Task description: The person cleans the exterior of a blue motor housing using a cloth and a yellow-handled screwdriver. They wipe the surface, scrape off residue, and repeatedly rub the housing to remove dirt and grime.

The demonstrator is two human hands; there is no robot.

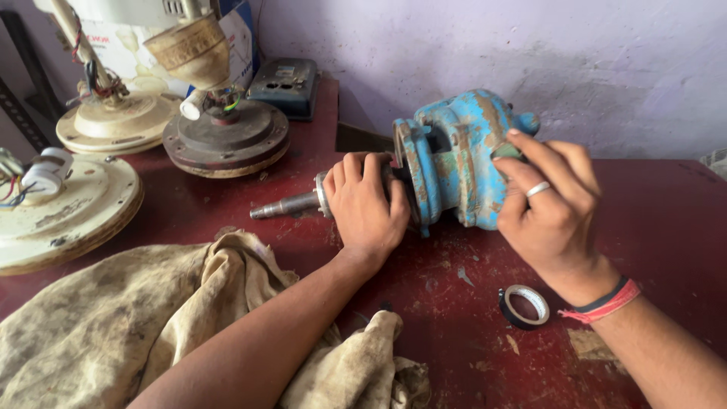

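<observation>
A person's left hand (367, 208) closes its grip around the steel shaft (291, 204) where it enters a worn blue pump housing (454, 170), fingers curled over the top and the bare end of the shaft sticking out to the left. The right hand (549, 208) — a ring on one finger, red and dark bands at the wrist — presses flat against the far side of the same housing, fingers spread and laid on the chipped paint rather than wrapped around it. The housing lies on its side near the back of a dark red table (666, 227), close to a pale lilac wall (530, 60), its flanged face turned toward the left hand. Just beside the right wrist, flat on the table, lies a small roll of black tape (524, 305). A stained, crumpled beige cloth (151, 326) spreads over the near left of the table, under and beside the left forearm. Further back on the left stand ceiling-fan motors — a dark rusty one (226, 140) with a cream canopy (189, 49) tilted above it, a cream one (113, 121) behind it, and a third cream one (57, 212) at the left edge with loose wires. A grey-blue switch box (286, 85) rests against the wall behind them.
</observation>
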